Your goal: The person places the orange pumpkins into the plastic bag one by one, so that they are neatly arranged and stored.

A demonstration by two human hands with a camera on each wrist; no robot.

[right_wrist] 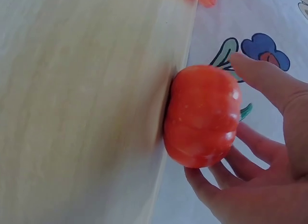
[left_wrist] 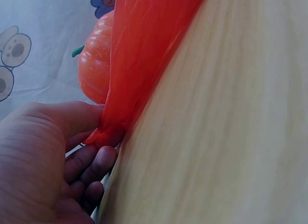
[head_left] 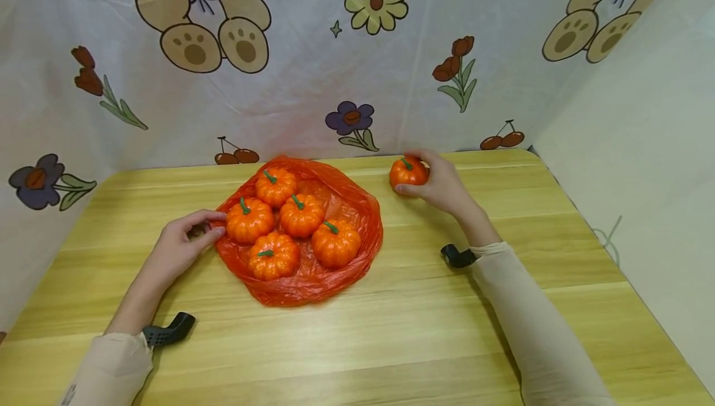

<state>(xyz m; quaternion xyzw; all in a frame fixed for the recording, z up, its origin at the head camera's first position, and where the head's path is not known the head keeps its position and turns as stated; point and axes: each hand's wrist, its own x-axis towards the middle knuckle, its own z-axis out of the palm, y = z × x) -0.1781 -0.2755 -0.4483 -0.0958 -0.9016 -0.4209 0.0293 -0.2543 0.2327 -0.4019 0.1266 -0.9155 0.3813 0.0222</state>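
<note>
A red plastic bag [head_left: 368,220] lies spread wide at the middle of the table, its rim around several small orange pumpkins with green stems, such as the front-left pumpkin [head_left: 274,257]. At the bag's left edge, my left hand [head_left: 181,241] pinches the thin plastic between thumb and fingers; the left wrist view shows the gathered bit of bag [left_wrist: 103,132]. Apart from the bag, near the table's back edge, another pumpkin [head_left: 406,172] sits within my right hand [head_left: 444,182]. In the right wrist view, fingers curve behind this pumpkin [right_wrist: 202,118], with the thumb beside its stem side.
The wooden table [head_left: 357,350] meets a white cloth [head_left: 301,95] printed with bears and flowers at its back edge. A pale wall [head_left: 642,133] stands on the right. Black camera mounts [head_left: 170,329] are strapped at both wrists.
</note>
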